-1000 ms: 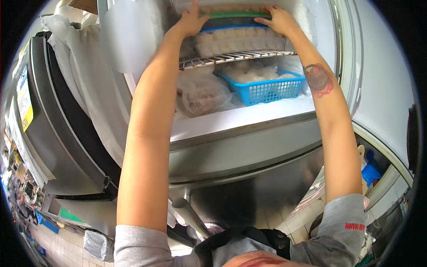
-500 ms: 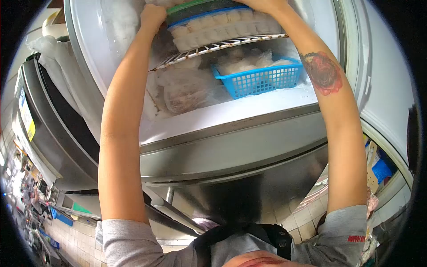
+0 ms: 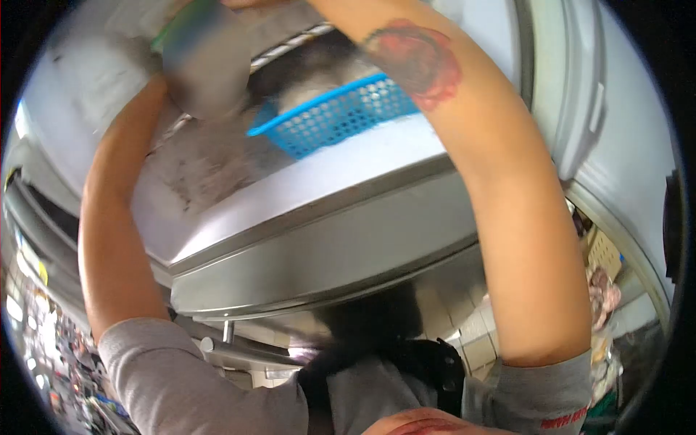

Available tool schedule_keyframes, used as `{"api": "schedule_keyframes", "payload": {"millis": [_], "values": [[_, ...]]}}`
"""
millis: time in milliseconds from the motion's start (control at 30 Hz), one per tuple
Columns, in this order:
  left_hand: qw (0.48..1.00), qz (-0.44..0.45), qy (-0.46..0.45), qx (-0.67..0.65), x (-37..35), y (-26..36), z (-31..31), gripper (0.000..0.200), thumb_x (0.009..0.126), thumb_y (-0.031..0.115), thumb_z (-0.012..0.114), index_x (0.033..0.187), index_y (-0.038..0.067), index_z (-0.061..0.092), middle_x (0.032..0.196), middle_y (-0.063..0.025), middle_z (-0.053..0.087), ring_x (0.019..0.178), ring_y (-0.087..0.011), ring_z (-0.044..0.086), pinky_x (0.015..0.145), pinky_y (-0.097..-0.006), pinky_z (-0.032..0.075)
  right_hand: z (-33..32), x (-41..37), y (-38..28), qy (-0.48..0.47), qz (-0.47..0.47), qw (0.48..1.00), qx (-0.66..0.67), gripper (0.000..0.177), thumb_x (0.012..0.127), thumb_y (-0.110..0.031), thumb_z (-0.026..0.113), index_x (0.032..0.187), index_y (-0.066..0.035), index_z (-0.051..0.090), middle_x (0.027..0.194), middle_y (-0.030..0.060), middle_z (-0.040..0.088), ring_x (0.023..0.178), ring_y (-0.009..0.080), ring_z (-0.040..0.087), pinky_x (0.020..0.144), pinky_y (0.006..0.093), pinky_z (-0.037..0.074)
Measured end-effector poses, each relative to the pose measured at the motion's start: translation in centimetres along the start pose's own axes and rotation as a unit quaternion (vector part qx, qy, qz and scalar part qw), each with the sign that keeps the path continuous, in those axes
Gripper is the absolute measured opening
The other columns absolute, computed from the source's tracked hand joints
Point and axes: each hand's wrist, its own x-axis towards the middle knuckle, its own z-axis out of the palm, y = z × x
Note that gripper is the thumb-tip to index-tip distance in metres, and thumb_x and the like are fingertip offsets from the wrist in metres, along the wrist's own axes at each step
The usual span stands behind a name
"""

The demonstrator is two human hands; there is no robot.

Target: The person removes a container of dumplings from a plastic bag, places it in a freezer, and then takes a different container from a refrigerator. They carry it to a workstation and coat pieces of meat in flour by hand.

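Inside the open freezer, a stack of plastic containers [image 3: 210, 69] with green and blue lids is smeared by motion and seen nearly end-on, tilted. My left hand [image 3: 154, 81] is closed at its lower left side, with the fingers blurred. Along the top edge of the view, a sliver of my right hand [image 3: 254, 3] shows by the top of the stack; most of its fingers are out of view. Below my right forearm, a blue plastic basket [image 3: 333, 119] holds whitish, frosted bags.
A white wire shelf [image 3: 290, 45] spans the freezer above the basket. Frosty packages [image 3: 210, 163] lie at lower left on the freezer floor. The freezer's front ledge [image 3: 312, 192] runs below, and its open white door [image 3: 631, 138] stands at right.
The stack has turned end-on and moved left in view together with both hands. My view has swung, so the basket and freezer edge appear shifted left and more tilted.
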Motion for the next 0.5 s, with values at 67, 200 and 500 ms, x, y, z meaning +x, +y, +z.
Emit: {"api": "schedule_keyframes", "payload": {"millis": [67,200,500], "values": [[0.998,-0.013,-0.003,0.053,1.0,-0.1,0.1,0.028,0.079,0.007,0.059,0.104,-0.003,0.065,0.097,-0.0197,0.069,0.081,-0.03,0.069,0.07,-0.0426,0.057,-1.1,-0.1,-0.5,-0.01,0.013,1.0,0.009,0.048,0.076,-0.032,0.069,0.119,-0.012,0.064,0.136,0.0136,0.052,0.128,0.0315,0.046,0.104,0.0463,0.041],[0.994,-0.031,-0.008,0.105,1.6,-0.3,0.1,0.029,0.078,0.007,0.059,0.106,-0.002,0.065,0.099,-0.0196,0.069,0.083,-0.0302,0.069,0.072,-0.0432,0.057,-1.2,0.3,-0.1,-0.027,0.035,0.999,0.018,0.046,0.075,-0.031,0.069,0.115,-0.01,0.066,0.138,0.0144,0.05,0.128,0.0318,0.046,0.104,0.0454,0.042],[0.981,-0.056,0.009,0.184,1.5,-0.7,0.1,0.032,0.078,0.008,0.059,0.109,0.0,0.065,0.102,-0.0194,0.069,0.088,-0.0306,0.069,0.076,-0.0445,0.056,-0.5,-0.1,0.1,-0.001,0.016,0.998,0.053,0.047,0.076,-0.028,0.068,0.117,-0.008,0.064,0.142,0.0176,0.045,0.128,0.0326,0.046,0.104,0.043,0.042]]}}
